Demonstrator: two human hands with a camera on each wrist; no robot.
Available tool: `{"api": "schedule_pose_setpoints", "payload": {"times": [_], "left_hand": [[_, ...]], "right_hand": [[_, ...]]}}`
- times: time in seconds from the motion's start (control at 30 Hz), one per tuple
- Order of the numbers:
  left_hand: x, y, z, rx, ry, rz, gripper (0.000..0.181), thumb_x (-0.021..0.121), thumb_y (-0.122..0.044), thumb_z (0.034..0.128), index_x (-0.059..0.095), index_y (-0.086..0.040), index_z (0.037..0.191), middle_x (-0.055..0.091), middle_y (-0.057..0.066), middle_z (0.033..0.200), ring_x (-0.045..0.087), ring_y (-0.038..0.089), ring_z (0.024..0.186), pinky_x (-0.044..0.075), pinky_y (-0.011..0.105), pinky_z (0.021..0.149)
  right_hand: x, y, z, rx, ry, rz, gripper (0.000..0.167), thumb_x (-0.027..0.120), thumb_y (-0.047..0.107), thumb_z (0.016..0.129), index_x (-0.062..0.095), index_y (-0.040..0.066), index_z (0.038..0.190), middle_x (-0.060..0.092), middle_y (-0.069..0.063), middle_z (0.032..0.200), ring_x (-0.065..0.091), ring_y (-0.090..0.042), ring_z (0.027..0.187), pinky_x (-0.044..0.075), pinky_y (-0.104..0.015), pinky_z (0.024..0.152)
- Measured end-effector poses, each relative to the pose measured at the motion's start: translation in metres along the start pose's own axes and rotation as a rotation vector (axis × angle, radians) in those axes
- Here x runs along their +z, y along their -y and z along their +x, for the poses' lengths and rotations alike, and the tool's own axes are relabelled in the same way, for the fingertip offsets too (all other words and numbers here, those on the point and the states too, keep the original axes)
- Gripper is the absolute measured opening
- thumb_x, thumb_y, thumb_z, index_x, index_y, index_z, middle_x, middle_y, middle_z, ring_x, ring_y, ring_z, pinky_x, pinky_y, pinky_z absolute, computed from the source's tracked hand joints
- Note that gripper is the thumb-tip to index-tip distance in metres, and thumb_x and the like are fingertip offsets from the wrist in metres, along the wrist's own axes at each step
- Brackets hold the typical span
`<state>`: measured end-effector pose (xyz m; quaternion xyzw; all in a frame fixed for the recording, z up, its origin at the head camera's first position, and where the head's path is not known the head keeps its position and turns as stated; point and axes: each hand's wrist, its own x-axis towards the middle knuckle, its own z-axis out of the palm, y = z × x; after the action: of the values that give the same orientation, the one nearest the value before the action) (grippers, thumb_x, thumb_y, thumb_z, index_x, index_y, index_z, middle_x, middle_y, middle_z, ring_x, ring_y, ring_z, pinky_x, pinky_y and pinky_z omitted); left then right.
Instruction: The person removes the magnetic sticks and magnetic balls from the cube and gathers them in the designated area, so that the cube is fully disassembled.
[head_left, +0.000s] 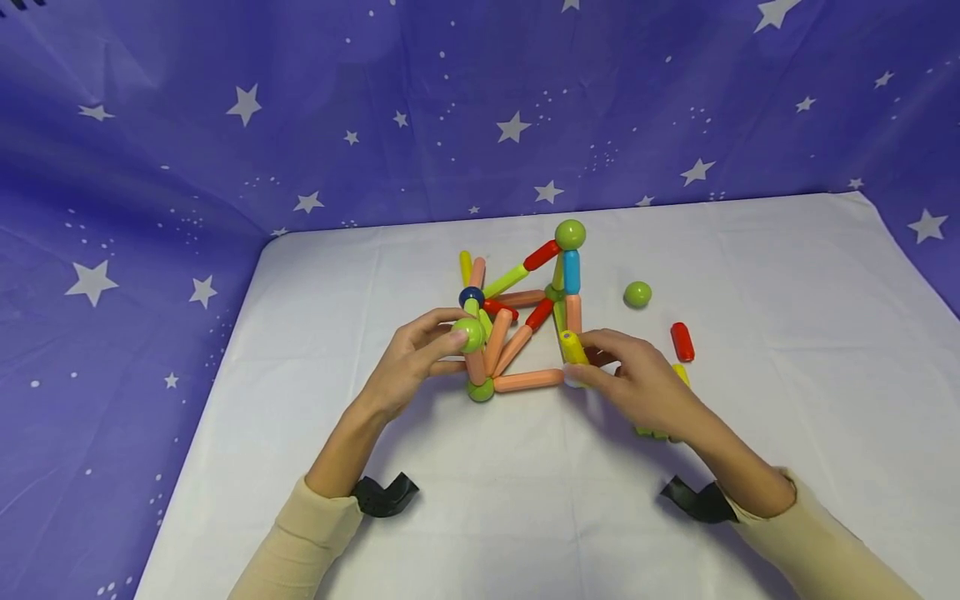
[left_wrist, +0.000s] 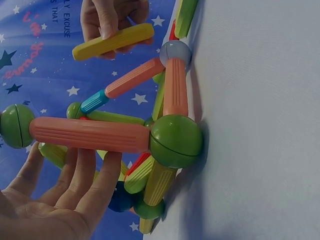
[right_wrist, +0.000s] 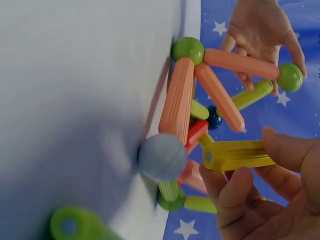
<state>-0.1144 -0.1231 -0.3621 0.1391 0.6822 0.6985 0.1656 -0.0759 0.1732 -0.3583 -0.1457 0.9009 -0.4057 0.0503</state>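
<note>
A framework of coloured rods and balls (head_left: 528, 381) stands on the white table. At its near left corner the left hand (head_left: 401, 364) holds the green ball (head_left: 469, 335) that tops an upright orange rod (left_wrist: 90, 134); its fingers reach behind that rod in the left wrist view. The right hand (head_left: 645, 379) pinches a yellow rod (right_wrist: 239, 155) between thumb and fingers, above the grey ball (right_wrist: 162, 157) at the near right corner. The rod's end is apart from that ball in the right wrist view. A loose-ended orange rod (right_wrist: 220, 97) leans out from the near left green ball (right_wrist: 188, 51).
To the right lie a green ball (head_left: 637, 294), a red rod (head_left: 682, 342), a yellow rod (head_left: 681, 374) and green pieces (head_left: 654, 433) partly under the right forearm. A tall corner with a green ball (head_left: 571, 234) rises at the back. Behind hangs a blue starred cloth (head_left: 420, 100).
</note>
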Motion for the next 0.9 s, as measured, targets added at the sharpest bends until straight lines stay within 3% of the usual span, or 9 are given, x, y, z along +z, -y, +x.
{"api": "schedule_pose_setpoints", "payload": {"times": [0.23, 0.43, 0.7, 0.9], "left_hand": [[0.000, 0.000, 0.000, 0.003, 0.003, -0.017, 0.040, 0.057, -0.017, 0.0964, 0.052, 0.006, 0.128, 0.056, 0.018, 0.111, 0.063, 0.027, 0.100, 0.056, 0.045, 0.085], [0.000, -0.001, 0.000, 0.008, -0.001, -0.022, 0.039, 0.057, -0.016, 0.0963, 0.052, 0.007, 0.128, 0.055, 0.017, 0.109, 0.063, 0.027, 0.098, 0.056, 0.046, 0.084], [0.001, -0.002, 0.000, 0.018, -0.016, -0.039, 0.038, 0.058, -0.014, 0.0954, 0.053, 0.008, 0.126, 0.054, 0.017, 0.110, 0.063, 0.024, 0.097, 0.056, 0.046, 0.084], [0.001, -0.002, -0.001, 0.020, -0.021, -0.048, 0.037, 0.058, -0.013, 0.0950, 0.053, 0.007, 0.126, 0.053, 0.018, 0.111, 0.064, 0.024, 0.096, 0.056, 0.046, 0.084]], "right_hand": [[-0.015, -0.009, -0.015, 0.020, -0.053, 0.002, 0.034, 0.070, 0.019, 0.094, 0.065, 0.007, 0.126, 0.067, -0.003, 0.108, 0.060, -0.021, 0.097, 0.051, -0.035, 0.073], [-0.025, -0.022, -0.028, 0.006, -0.106, 0.000, 0.027, 0.070, 0.016, 0.093, 0.066, 0.006, 0.119, 0.066, -0.004, 0.101, 0.061, -0.021, 0.089, 0.053, -0.029, 0.074], [-0.041, -0.041, -0.046, 0.030, -0.163, -0.008, 0.025, 0.068, 0.014, 0.095, 0.066, 0.002, 0.116, 0.068, -0.007, 0.101, 0.062, -0.011, 0.090, 0.050, -0.017, 0.076], [-0.053, -0.057, -0.060, 0.073, -0.183, -0.035, 0.027, 0.067, 0.014, 0.096, 0.064, 0.000, 0.119, 0.065, -0.012, 0.100, 0.061, -0.010, 0.082, 0.053, -0.021, 0.064]]}}
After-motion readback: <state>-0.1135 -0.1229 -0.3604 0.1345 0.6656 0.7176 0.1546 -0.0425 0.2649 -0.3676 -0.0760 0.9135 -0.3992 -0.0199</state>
